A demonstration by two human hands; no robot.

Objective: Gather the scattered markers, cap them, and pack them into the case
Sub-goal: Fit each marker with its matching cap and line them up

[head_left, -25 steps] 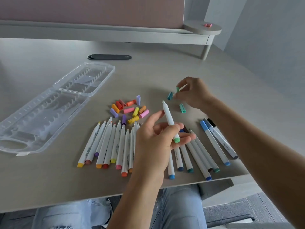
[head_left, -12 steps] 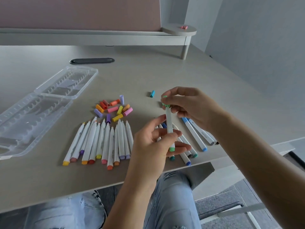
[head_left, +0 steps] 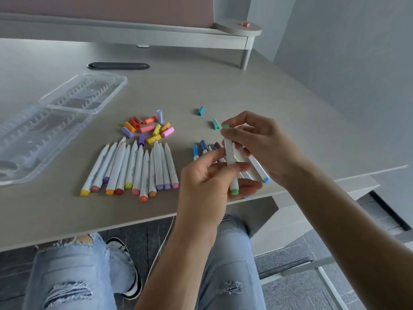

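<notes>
Left hand (head_left: 207,175) grips the green marker (head_left: 230,161) upright by its lower barrel; right hand (head_left: 254,142) pinches the green cap (head_left: 226,126) at its top end. Uncapped markers (head_left: 134,168) lie in a row on the desk (head_left: 201,86), loose caps (head_left: 147,127) just beyond them, open clear case (head_left: 55,115) at left.

An office or study desk: a pale wood-grain worktop (head_left: 223,86) with a raised shelf (head_left: 125,39) along its far edge, a mauve partition panel (head_left: 107,7) behind that, plain grey walls (head_left: 346,52), and grey carpet (head_left: 290,287) under the near edge.
</notes>
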